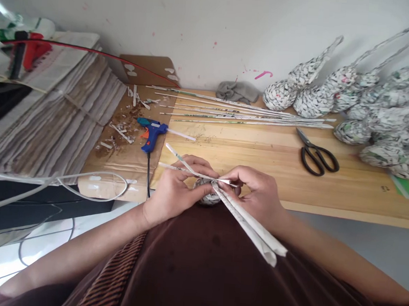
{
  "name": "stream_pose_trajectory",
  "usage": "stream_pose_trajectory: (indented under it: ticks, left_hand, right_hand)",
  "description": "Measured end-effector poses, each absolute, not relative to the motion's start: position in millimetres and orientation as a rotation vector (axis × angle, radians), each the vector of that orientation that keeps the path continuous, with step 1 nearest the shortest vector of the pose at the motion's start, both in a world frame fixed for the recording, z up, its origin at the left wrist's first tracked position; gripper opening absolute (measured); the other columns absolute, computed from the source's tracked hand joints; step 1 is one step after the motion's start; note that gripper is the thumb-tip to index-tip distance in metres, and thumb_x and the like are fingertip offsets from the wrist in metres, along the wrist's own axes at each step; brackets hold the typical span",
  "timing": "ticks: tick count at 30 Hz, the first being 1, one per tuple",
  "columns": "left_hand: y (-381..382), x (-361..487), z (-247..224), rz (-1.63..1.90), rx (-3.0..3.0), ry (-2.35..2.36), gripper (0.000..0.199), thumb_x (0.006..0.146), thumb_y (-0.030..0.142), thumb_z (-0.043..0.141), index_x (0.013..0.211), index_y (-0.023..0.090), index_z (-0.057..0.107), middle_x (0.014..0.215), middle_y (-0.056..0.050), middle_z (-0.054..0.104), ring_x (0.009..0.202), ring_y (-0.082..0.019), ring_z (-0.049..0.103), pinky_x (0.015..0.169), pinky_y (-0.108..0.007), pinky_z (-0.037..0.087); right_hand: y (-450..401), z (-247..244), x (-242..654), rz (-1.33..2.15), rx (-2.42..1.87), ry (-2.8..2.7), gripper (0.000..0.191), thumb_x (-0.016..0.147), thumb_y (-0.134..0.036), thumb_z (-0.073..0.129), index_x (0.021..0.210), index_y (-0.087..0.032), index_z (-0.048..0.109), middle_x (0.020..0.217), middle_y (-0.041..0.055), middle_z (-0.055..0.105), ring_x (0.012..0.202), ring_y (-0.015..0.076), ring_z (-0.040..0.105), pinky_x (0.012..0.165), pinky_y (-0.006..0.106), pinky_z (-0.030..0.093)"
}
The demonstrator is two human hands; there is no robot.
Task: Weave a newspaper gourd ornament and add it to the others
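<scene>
A small round woven paper piece (209,195) is held at the table's front edge, close to my body. My left hand (179,188) wraps round its left side, thumb on top. Two thin rolled paper strips stick out past the left fingers. My right hand (257,191) pinches a short white paper end (227,182) at the top of the piece. Two wider paper tubes (252,220) run from the piece down to the right, below my right hand, over the brown clothing. The right fingertips are partly hidden.
Long paper sticks (248,110) lie behind the hands on the wooden table (344,194). Black-handled scissors (317,155) lie right, a blue glue gun (152,133) left with its cord hanging down. Woven paper pieces (313,102) fill the back right; stacked newspapers (64,112) stand left.
</scene>
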State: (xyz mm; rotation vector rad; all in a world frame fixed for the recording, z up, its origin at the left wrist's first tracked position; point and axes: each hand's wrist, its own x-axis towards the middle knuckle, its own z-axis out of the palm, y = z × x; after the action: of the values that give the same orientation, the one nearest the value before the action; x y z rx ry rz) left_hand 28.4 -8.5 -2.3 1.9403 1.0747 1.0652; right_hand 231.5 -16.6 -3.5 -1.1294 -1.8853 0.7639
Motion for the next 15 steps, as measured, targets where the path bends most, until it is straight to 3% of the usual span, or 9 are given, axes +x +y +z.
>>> stream_pose_trajectory:
  ticks: [6, 11, 15]
  left_hand:
    - [-2.2, 31.9, -7.0, 1.084, 1.896, 1.135, 0.011, 0.077, 0.022, 0.085, 0.087, 0.021, 0.079, 0.094, -0.007, 0.075, 0.095, -0.022, 0.070, 0.089, -0.037, 0.056]
    - [-3.5, 30.5, -9.3, 1.056, 1.819, 1.117, 0.014, 0.079, 0.023, 0.082, 0.092, 0.022, 0.079, 0.112, -0.009, 0.076, 0.109, -0.025, 0.071, 0.099, -0.042, 0.056]
    - [-3.8, 29.7, -6.3, 1.004, 1.787, 1.090, 0.012, 0.083, 0.022, 0.079, 0.095, 0.021, 0.079, 0.109, -0.009, 0.078, 0.105, -0.024, 0.073, 0.097, -0.040, 0.057]
  right_hand:
    - [-16.5, -12.0, 231.2, 0.790, -1.166, -1.824, 0.003, 0.082, -0.020, 0.070, 0.079, -0.021, 0.069, 0.073, 0.0014, 0.073, 0.061, 0.0135, 0.063, 0.056, 0.024, 0.049]
    - [-14.2, -9.2, 230.7, 0.846, -1.149, -1.824, 0.005, 0.081, -0.016, 0.067, 0.078, -0.019, 0.068, 0.071, 0.0010, 0.072, 0.059, 0.0124, 0.063, 0.055, 0.023, 0.048]
    - [-14.1, -7.7, 228.6, 0.876, -1.136, -1.806, 0.005, 0.080, -0.016, 0.068, 0.077, -0.019, 0.067, 0.070, 0.0010, 0.072, 0.059, 0.0126, 0.063, 0.054, 0.023, 0.048]
